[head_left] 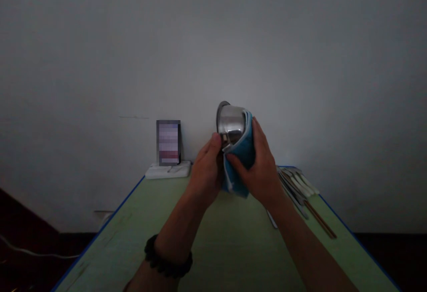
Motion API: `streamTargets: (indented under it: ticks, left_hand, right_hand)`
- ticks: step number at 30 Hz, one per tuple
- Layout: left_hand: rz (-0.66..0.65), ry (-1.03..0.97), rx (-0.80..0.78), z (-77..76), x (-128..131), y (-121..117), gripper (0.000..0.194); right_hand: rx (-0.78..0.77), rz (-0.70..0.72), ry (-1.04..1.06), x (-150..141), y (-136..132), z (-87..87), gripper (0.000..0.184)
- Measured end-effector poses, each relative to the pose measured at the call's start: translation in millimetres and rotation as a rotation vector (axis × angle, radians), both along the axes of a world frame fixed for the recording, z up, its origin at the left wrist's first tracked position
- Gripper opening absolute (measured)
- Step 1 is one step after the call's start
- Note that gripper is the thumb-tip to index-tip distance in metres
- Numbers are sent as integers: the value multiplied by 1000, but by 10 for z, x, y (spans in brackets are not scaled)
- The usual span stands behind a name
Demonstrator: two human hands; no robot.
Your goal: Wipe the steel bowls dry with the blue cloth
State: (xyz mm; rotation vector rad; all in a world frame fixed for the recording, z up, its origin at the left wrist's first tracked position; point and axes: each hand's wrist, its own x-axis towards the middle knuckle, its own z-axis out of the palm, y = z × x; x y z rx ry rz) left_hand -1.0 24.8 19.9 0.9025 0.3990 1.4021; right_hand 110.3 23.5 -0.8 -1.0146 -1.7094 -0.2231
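Observation:
A shiny metal bowl (231,117) is held up above the table, tipped on its side with its rim toward the left. My left hand (207,169) grips the bowl near its rim, thumb on the outside. A blue cloth (245,149) with a pale edge covers the bowl's base and right side, its lower part hanging down. My right hand (260,163) is closed on the cloth and presses it against the bowl. The inside of the bowl is turned away from view.
The pale green table (160,229) has a blue edge. At its right lie several utensils with pale handles (302,180) and brown chopsticks (320,218). A phone (168,143) with a blurred screen stands on a white base (167,170) at the back left, before a grey wall.

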Motion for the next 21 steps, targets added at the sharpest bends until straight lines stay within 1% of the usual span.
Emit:
streamTargets:
  ticks: [3,5,7,10,11,13,15,18,19,21]
  left_hand:
    - [25,116,35,-80,18,-10,29]
    - [33,168,56,-117,29,-4,28]
    - [33,155,62,-115,30,6,27]
    - [-6,64,60,-60,8,22,32]
    - [-17,50,61,-44,-3,27,33]
    - [-6,84,89,-37,-27,36,35]
    - [61,187,147,-63,-50,37,33]
    - [176,422,258,-109,-69,12,32]
    - [194,496,301,-113,-70,-6,33]
    - [173,603,390,-101,-63,-49,34]
  right_hand:
    - [68,-54,103,-18,-13,16,74]
    - [94,-63,133,7,-13,38,72]
    - [80,-20,87,48,-1,58,72]
    - [24,74,-23,82,31,51,78]
    - [9,89,-35,76,41,37,79]
    - [6,73,0,40,51,-2,81]
    - [38,20,82,-11,44,-37,80]
    - [103,-52,206,-56,8,-44,76]
    - [114,-67,241,-55,-9,-31,73]
    - [114,-86,300,-31,-40,10,66]
